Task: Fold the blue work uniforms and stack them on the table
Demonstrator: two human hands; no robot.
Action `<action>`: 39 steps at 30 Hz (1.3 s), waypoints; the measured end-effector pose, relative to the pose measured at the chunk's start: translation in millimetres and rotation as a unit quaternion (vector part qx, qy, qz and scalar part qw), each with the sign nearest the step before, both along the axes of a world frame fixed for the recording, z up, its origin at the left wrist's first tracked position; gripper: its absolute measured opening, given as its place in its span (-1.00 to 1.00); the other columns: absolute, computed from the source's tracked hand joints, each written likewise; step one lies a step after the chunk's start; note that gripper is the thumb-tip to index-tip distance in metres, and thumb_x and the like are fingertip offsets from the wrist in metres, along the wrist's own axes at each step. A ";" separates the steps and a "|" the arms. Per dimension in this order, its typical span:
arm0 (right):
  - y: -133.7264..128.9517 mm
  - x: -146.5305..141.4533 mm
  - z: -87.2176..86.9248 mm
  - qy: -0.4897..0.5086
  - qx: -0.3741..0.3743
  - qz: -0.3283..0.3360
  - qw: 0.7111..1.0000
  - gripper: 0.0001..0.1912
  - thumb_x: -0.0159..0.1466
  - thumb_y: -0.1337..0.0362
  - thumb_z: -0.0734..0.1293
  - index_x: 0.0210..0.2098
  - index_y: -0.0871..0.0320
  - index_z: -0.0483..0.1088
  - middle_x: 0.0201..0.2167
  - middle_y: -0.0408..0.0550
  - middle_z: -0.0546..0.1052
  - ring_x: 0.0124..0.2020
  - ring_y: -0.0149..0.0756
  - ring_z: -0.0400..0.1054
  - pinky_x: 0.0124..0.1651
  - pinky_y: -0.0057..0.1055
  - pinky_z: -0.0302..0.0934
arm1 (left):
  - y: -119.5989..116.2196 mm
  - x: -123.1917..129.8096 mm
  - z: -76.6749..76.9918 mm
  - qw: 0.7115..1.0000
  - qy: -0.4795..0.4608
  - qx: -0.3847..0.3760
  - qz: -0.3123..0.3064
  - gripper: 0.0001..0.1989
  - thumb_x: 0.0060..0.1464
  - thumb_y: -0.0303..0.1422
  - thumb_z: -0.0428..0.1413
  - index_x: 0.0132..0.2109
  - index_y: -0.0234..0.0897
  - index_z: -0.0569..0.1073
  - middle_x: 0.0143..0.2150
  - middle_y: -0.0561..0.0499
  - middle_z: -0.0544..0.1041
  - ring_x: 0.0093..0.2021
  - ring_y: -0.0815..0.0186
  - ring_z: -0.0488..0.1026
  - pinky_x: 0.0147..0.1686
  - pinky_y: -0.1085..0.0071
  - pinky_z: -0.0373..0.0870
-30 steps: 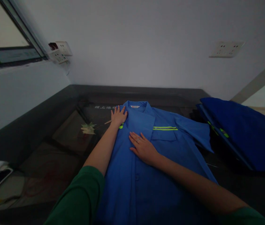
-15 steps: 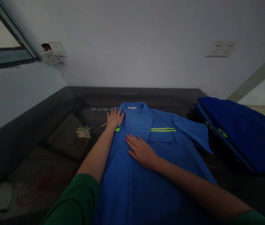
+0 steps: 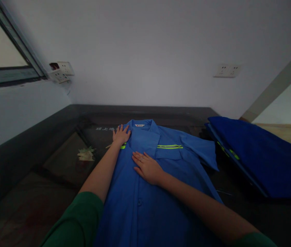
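A blue work shirt (image 3: 166, 175) with yellow-green reflective stripes lies front up on a dark glossy table (image 3: 65, 192), its collar toward the wall. My left hand (image 3: 121, 135) rests flat with fingers spread on the shoulder at the left of the collar, partly covering the stripe there. On the chest, beside the front placket and below the lapel, my right hand (image 3: 149, 168) lies flat, a ring on one finger. The short sleeve on the right is spread outward; the sleeve on the left is hidden by my left arm.
Folded darker blue garments (image 3: 261, 154) with yellow-green strips are stacked at the right. A pale flower-like shape (image 3: 86, 154) shows on the tabletop at left. Wall sockets (image 3: 227, 70) and a second socket group (image 3: 62, 72) sit above the table's raised back edge (image 3: 140, 109).
The whole view has shifted, with the shirt and table appearing slightly lower and further left. Both hands stay on the same spots of the shirt.
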State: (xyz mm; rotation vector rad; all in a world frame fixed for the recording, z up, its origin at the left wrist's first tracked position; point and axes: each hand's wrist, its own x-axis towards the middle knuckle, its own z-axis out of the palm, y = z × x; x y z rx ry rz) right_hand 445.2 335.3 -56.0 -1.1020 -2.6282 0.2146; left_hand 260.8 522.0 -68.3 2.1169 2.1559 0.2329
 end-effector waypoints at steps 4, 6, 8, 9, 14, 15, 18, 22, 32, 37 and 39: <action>6.8 -0.2 0.1 0.002 0.003 0.003 1.000 -0.48 0.41 0.17 0.11 0.28 0.32 0.17 0.32 0.14 0.17 0.34 -0.17 0.03 0.35 -0.08 -0.05 | 9.4 -3.0 -2.4 1.000 -0.002 0.003 -0.006 -0.38 0.24 -0.02 -0.31 0.39 -0.03 0.00 0.45 -0.06 -0.12 0.43 0.02 -0.20 0.29 -0.19 -0.22; 7.9 -0.4 -1.1 0.000 0.006 0.002 1.000 -0.47 0.41 0.18 0.12 0.28 0.34 0.17 0.32 0.14 0.17 0.34 -0.16 0.02 0.36 -0.09 -0.06 | 11.3 -4.2 -3.9 1.000 -0.007 0.009 -0.010 -0.38 0.24 -0.02 -0.29 0.39 -0.04 0.02 0.45 -0.07 -0.10 0.43 0.01 -0.18 0.28 -0.19 -0.21; 7.7 -1.2 -2.3 -0.004 0.011 -0.002 1.000 -0.47 0.41 0.18 0.12 0.28 0.35 0.16 0.33 0.15 0.16 0.35 -0.16 0.01 0.36 -0.09 -0.07 | 9.0 -4.2 -4.2 0.999 -0.012 0.026 -0.013 -0.39 0.24 -0.04 -0.27 0.38 -0.06 0.07 0.44 -0.10 -0.04 0.42 0.00 -0.14 0.27 -0.21 -0.19; 7.2 -2.0 -2.3 -0.007 0.013 -0.004 1.000 -0.48 0.41 0.19 0.12 0.27 0.35 0.16 0.33 0.15 0.16 0.35 -0.16 0.01 0.36 -0.09 -0.07 | 6.1 -3.6 -3.5 0.999 -0.016 0.044 -0.013 -0.40 0.25 -0.06 -0.26 0.37 -0.09 0.10 0.43 -0.13 -0.01 0.41 -0.01 -0.11 0.27 -0.22 -0.19; -8.3 -2.1 12.8 0.000 0.027 -0.014 1.000 -0.51 0.40 0.22 0.16 0.24 0.35 0.22 0.31 0.15 0.20 0.35 -0.13 0.00 0.36 -0.02 -0.11 | -20.6 9.8 10.9 0.972 -0.035 0.227 -0.048 -0.51 0.27 -0.26 -0.21 0.26 -0.23 0.28 0.32 -0.18 0.25 0.33 0.10 0.12 0.33 -0.08 -0.30; -16.8 1.6 19.5 0.011 0.024 -0.020 0.999 -0.52 0.40 0.23 0.17 0.23 0.35 0.23 0.30 0.16 0.22 0.34 -0.12 0.03 0.36 -0.01 -0.10 | -26.0 15.4 15.5 0.964 -0.039 0.253 -0.066 -0.54 0.27 -0.28 -0.19 0.23 -0.22 0.31 0.27 -0.17 0.30 0.30 0.12 0.17 0.34 -0.04 -0.30; -58.7 29.1 42.3 0.066 -0.019 -0.042 0.997 -0.57 0.36 0.28 0.21 0.18 0.31 0.31 0.25 0.18 0.29 0.28 -0.12 0.15 0.30 -0.11 0.05 | -38.1 40.9 31.3 0.953 -0.046 0.269 -0.132 -0.60 0.24 -0.35 -0.13 0.16 -0.21 0.38 0.16 -0.14 0.42 0.22 0.13 0.27 0.33 0.00 -0.19; -146.7 99.1 64.7 0.178 -0.131 -0.091 0.971 -0.69 0.32 0.31 0.23 0.01 0.17 0.46 0.02 0.05 0.52 0.06 -0.22 0.39 0.15 -0.23 0.25 | -51.9 103.0 54.6 0.936 -0.058 0.214 -0.273 -0.66 0.21 -0.39 -0.08 0.08 -0.23 0.43 0.08 -0.11 0.47 0.13 0.17 0.36 0.21 0.17 0.18; -347.4 221.9 17.9 0.305 -0.349 -0.424 0.778 -0.59 0.21 -0.06 0.25 -0.50 0.10 0.52 -0.62 -0.08 0.52 -0.63 -0.32 0.39 -0.54 -0.47 0.22 | -153.5 342.9 55.5 0.908 -0.085 0.029 -0.409 -0.56 0.17 -0.15 0.05 0.08 -0.33 0.42 0.06 -0.32 0.46 0.10 0.01 0.42 0.05 0.18 0.35; -363.1 200.8 -22.2 0.329 -0.302 -0.462 0.766 -0.54 0.14 -0.11 0.30 -0.16 0.05 0.56 -0.29 0.02 0.63 -0.34 -0.18 0.52 -0.32 -0.38 0.37 | -170.0 381.2 39.3 0.959 -0.085 -0.011 -0.270 -0.41 0.04 -0.17 0.19 0.13 -0.48 0.37 0.11 -0.52 0.38 0.14 -0.23 0.35 0.03 0.00 0.33; -360.1 182.6 -32.2 0.385 -0.288 -0.466 0.743 -0.46 0.12 -0.18 0.30 -0.13 0.08 0.55 -0.20 0.05 0.61 -0.24 -0.14 0.52 -0.24 -0.33 0.41 | -167.4 381.6 35.3 0.961 -0.101 -0.011 -0.258 -0.54 0.09 -0.29 0.13 0.09 -0.48 0.41 0.10 -0.52 0.40 0.15 -0.21 0.35 0.05 0.00 0.31</action>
